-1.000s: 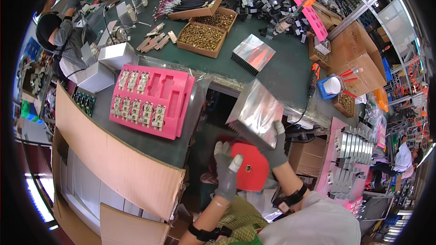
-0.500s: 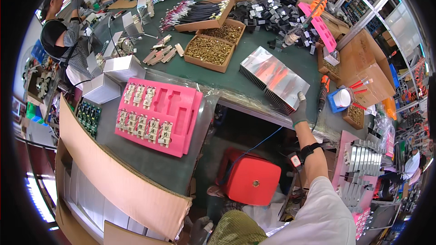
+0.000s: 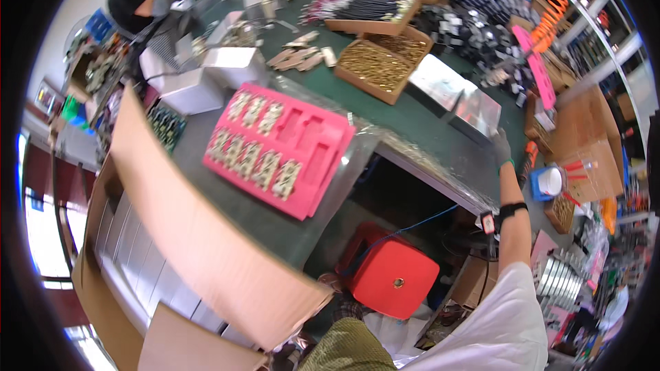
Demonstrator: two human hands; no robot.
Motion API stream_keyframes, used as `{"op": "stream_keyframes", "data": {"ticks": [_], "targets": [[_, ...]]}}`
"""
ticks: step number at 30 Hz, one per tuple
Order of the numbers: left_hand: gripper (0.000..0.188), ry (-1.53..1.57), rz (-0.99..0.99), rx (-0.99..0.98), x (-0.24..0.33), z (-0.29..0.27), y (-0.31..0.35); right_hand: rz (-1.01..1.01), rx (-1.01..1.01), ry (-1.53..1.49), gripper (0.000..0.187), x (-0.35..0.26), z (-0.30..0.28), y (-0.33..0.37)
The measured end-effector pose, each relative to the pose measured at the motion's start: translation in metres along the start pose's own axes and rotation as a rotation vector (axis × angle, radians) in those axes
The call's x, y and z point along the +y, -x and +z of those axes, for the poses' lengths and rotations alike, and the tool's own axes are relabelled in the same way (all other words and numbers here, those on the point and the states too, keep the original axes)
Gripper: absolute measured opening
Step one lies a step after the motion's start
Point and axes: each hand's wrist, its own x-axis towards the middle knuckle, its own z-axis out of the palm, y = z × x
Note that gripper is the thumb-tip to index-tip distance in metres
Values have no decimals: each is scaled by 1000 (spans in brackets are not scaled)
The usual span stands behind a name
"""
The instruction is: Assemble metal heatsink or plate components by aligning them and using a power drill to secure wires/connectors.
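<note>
A silver metal heat sink [image 3: 479, 114] with dark fins along its side lies on the green bench top, right of the boxes of brass parts. My right hand [image 3: 502, 150], in a grey glove, grips its near right end, my arm stretched forward. Motion smears the fingers a little. At the lower edge, beside the cardboard carton, my left hand [image 3: 284, 355] shows only as a small, blurred, dark patch. Its fingers cannot be made out. A pink foam tray [image 3: 328, 143] with several pale connector-like parts in its cutouts rests on the bench to the left.
Brass parts fill an open box [image 3: 375, 67]; black cables lie in another behind it. A power screwdriver [image 3: 529, 159] and a blue container [image 3: 543, 184] stand right. A red stool [image 3: 395, 271] sits below. A large carton [image 3: 199, 233] borders the left. A co-worker [image 3: 134, 7] works far left.
The whole view has turned, shifting the bench contents rightward. My right hand stays at the heat sink's end, and the heat sink lies farther from the bench's front edge. My left hand is less visible.
</note>
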Motion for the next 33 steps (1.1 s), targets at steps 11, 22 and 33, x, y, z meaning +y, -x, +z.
{"op": "stream_keyframes", "data": {"ticks": [11,22,33], "targets": [[50,277,120,270,-63,-6,91,-171,-1778,-829,26,-149,42,521],[36,1516,117,659,-294,-19,213,-1168,-2006,-91,25,-336,64,933],[28,1896,52,818,-450,-6,254,-1198,-429,-95,55,-523,255,1018]]}}
